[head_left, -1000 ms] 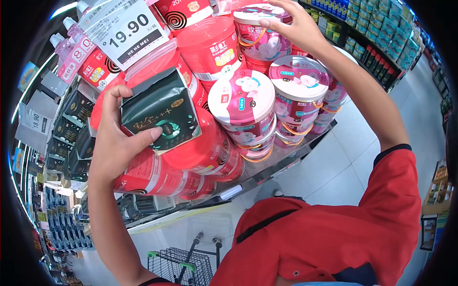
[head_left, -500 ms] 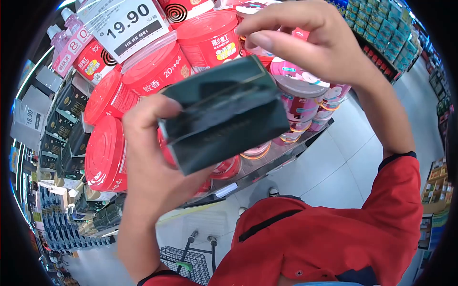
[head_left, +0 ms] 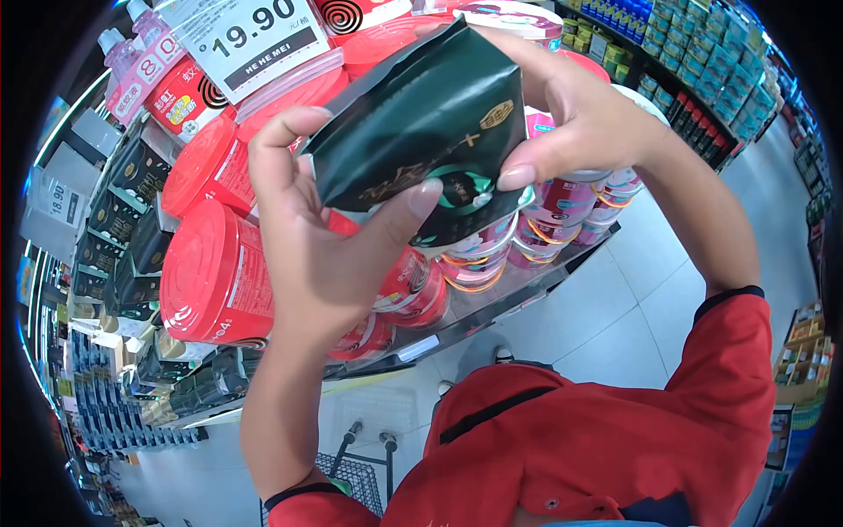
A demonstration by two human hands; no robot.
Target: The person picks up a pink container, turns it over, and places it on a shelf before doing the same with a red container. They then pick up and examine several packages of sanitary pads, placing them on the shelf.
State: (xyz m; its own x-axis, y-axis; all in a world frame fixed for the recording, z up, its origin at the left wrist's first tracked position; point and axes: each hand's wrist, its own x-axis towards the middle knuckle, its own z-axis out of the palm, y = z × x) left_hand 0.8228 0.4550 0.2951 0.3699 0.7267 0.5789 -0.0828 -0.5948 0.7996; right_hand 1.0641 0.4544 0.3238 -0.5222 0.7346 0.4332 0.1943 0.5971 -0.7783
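A dark green soft pack (head_left: pixel 413 123) with gold lettering and a round light-green emblem is held up in front of me, tilted. My left hand (head_left: pixel 338 220) grips its left end, with the thumb pressed across the front near the emblem. At the other end, my right hand (head_left: pixel 588 114) has its thumb on the front face and its fingers behind, mostly hidden. Right behind the pack stand red round tubs (head_left: pixel 206 268) and pink-and-white tubs (head_left: pixel 558 206), stacked on a display.
A 19.90 price sign (head_left: pixel 250 44) rises at the display's back. Dark packs (head_left: pixel 110 215) line the shelf on the left. Below is a wire shopping cart (head_left: pixel 364 487) on the tiled floor (head_left: pixel 606 307). Stocked shelves (head_left: pixel 702 53) stand at the upper right.
My right hand has come down from above and taken hold of the pack's right end. The pack has been turned, so its lettered face now shows, and raised slightly.
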